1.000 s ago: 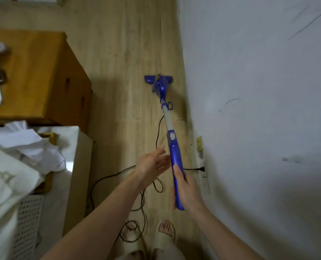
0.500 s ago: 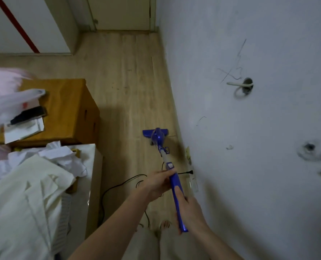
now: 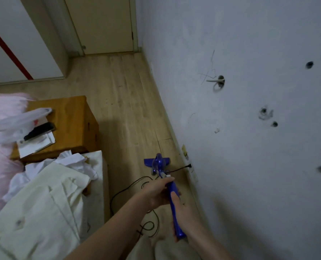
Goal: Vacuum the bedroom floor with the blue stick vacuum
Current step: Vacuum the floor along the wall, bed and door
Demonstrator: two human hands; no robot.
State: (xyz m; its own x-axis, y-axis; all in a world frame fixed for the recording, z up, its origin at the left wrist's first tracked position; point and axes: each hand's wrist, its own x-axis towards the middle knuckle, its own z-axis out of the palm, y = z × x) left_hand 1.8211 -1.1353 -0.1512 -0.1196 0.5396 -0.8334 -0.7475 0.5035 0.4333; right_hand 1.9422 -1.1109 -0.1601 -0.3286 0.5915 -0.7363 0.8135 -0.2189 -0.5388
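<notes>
1. I have the blue stick vacuum (image 3: 172, 196) on the wooden floor (image 3: 126, 102), close along the wall (image 3: 249, 128); its floor head (image 3: 157, 162) sits just short of the wall socket (image 3: 190, 167).
2. My right hand (image 3: 182, 212) wraps the lower handle and my left hand (image 3: 158, 190) curls round it higher up, near the grey tube.
3. It looks to me like light, rigid plastic, so I judge it steers from the handle alone, with no flex.
4. The black cord (image 3: 129, 186) loops slackly beside the head and could snag.
5. Left of me stand a bed (image 3: 43, 203) and a wooden nightstand (image 3: 71, 117).
</notes>
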